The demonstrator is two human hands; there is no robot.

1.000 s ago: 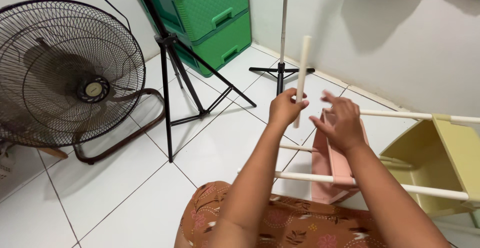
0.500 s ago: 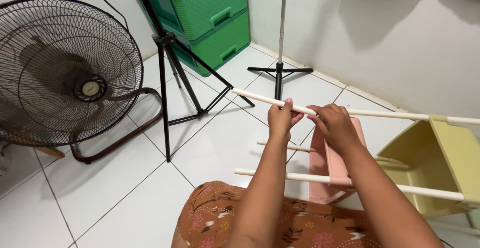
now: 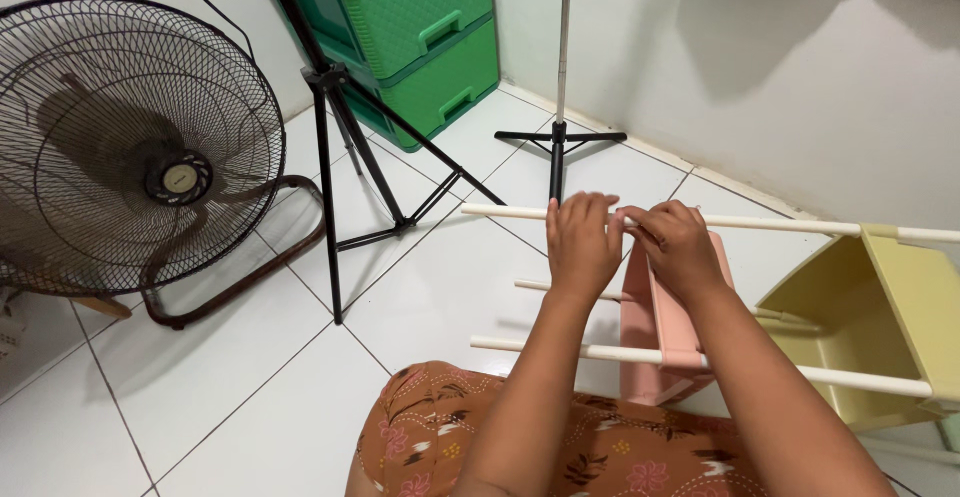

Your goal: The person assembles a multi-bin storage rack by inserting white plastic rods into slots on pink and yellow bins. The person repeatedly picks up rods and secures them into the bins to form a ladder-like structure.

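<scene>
Under both hands [image 3: 630, 242], white rod [image 3: 500, 212]

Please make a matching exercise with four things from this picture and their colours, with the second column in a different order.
Things:
1. floor fan
2. drawer unit
3. shelf panel near the left hand: pink panel
4. shelf panel at the right edge

Colours:
A. yellow
B. black
C. pink
D. green

Pairs: 1-B, 2-D, 3-C, 4-A
</scene>
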